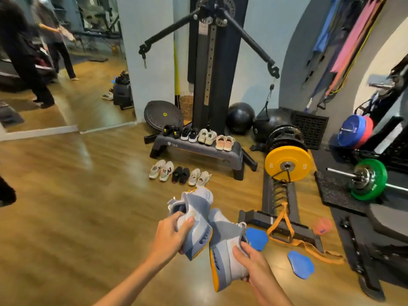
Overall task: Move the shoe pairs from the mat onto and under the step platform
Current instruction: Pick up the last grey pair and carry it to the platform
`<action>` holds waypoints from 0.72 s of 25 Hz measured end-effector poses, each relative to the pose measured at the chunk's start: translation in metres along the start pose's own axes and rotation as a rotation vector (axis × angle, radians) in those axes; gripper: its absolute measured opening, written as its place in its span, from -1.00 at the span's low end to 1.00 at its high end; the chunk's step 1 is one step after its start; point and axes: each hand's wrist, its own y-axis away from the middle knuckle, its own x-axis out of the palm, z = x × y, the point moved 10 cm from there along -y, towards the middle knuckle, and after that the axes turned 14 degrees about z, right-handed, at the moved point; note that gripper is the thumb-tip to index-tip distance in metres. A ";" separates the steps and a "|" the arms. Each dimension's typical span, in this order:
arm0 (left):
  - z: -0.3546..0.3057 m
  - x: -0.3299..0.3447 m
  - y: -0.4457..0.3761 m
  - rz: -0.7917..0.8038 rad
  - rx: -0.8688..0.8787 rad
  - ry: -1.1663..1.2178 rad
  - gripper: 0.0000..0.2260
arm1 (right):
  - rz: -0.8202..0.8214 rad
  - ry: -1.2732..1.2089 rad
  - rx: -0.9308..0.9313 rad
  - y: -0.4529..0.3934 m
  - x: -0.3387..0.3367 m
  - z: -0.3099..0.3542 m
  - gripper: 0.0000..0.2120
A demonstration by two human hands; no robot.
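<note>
Right shoe: we hold the grey-and-orange shoe (223, 246) in our right hand (254, 268), fingers curled over the collar at the heel, sole turned toward the left.
Left shoe: its mate (194, 217) sits in our left hand (170, 235), thumb pressed on the upper, fingers wrapped under the heel.
Grip state: both hands are clamped on a shoe; the two shoes touch between the hands, carried in the air above the wooden floor (77, 217).
Handling: we judge the pair light, with a soft knit upper and a stiffer sole. The collar deforms under the fingers, so the heel counter is the firmest place to hold.
Fragility: low; we expect no damage from a firm grip.
Destination: step platform (198, 151), well ahead, carries four pairs on top.
Floor row: three pairs (180, 173) stand on the floor just in front of the platform; free floor remains beside them toward its right leg.
Obstacles: blue sliders (300, 263) and an orange strap (280, 221) lie to the right of our path.
</note>
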 end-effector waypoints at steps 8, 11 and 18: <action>0.130 0.002 -0.204 0.184 -0.190 0.102 -0.68 | 0.152 0.190 0.050 -0.205 -0.009 0.053 -0.56; 0.184 0.010 -0.288 0.322 -0.219 0.043 -0.72 | 0.069 0.201 0.093 -0.280 -0.014 0.057 -0.51; 0.232 0.066 -0.486 0.907 -0.252 -0.143 -0.74 | -0.051 0.446 0.216 -0.464 -0.092 0.116 -0.56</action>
